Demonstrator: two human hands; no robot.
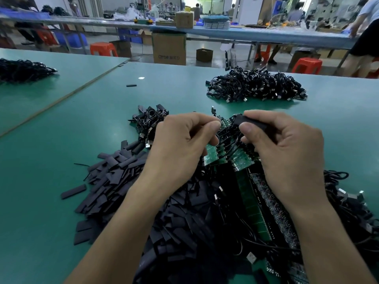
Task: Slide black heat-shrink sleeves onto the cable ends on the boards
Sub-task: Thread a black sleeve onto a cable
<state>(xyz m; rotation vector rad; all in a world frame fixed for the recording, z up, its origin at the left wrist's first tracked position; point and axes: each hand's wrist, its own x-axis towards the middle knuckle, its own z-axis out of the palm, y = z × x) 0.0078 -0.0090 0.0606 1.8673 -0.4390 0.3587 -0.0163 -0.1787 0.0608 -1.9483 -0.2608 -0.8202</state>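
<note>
Head view, down over both forearms onto a green worktop [61, 144]. Gripping one black heat-shrink sleeve [248, 120] with the right hand [287, 148], thumb beneath, forefinger on top, remaining fingers curled under. Pinching the upper edge of a green board strip [215, 154] with the left hand [182, 142], thumb and forefinger closed just where thin black cables [228, 133] leave the board.

Held with long axis nearly level, running left to right and tilted a little away. Open mouth at the left end, facing the left fingertips and just beside them; touching or apart, cannot tell. Cannot tell either which cable end is singled out, being hidden behind the left forefinger.

Judged next: a push leftward along that same axis, with the right hand travelling as the nearer one and the left only steadying. Likely snag: a flattened mouth catching on the cable end.

Below the left wrist, a loose heap of spare sleeves [123, 181]. Well apart, far right, a heap of coiled cables [256, 85].
</note>
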